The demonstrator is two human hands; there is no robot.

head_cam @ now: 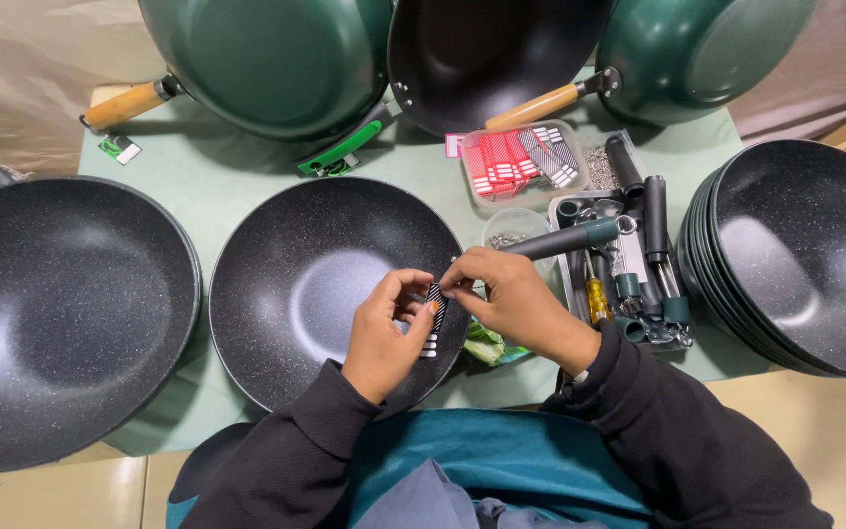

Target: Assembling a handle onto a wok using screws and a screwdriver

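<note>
Both hands pinch a small black-and-white striped label (pixel 433 318) between them over the near rim of the speckled pan (pixel 315 284): left hand (pixel 384 338) fingers hold its lower end, right hand (pixel 511 304) fingers its top, long axis near upright.

1. Left hand (pixel 384 338) and right hand (pixel 513 306): bare, no gloves.
2. Orange polish on one left nail.
3. Long black sleeves, loose, cuffs bunched at both wrists.
4. Possibly a pale band at the right cuff; too small to tell.
5. Teal garment over the lap, grey-blue folds at its middle.
</note>
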